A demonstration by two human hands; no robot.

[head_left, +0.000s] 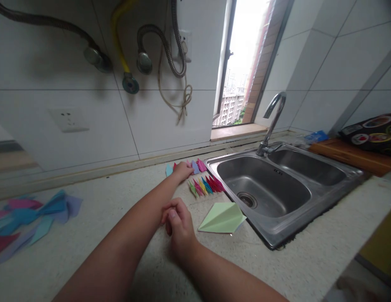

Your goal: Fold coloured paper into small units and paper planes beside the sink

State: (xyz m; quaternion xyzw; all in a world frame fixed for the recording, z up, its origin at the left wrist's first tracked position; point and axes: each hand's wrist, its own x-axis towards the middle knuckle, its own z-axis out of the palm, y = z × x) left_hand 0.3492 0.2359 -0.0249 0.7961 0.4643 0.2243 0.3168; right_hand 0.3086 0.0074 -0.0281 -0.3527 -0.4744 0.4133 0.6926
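Note:
My left hand [182,170] reaches far across the counter to the back row of small folded paper pieces [198,165], blue, red, purple and pink. Its fingers curl down onto that row, and what they hold is hidden. My right hand [178,224] rests on the speckled counter [97,235] nearer to me in a loose fist, with nothing visible in it. Just to its right lies a larger light green folded paper [222,218]. A second row of small coloured folded pieces [206,185] sits between the green paper and my left hand.
A steel double sink [292,226] with a curved tap [272,119] takes up the right of the counter. Blue, pink and purple papers [28,218] lie at the far left. A wooden board [349,157] sits at the back right. Hoses hang on the tiled wall.

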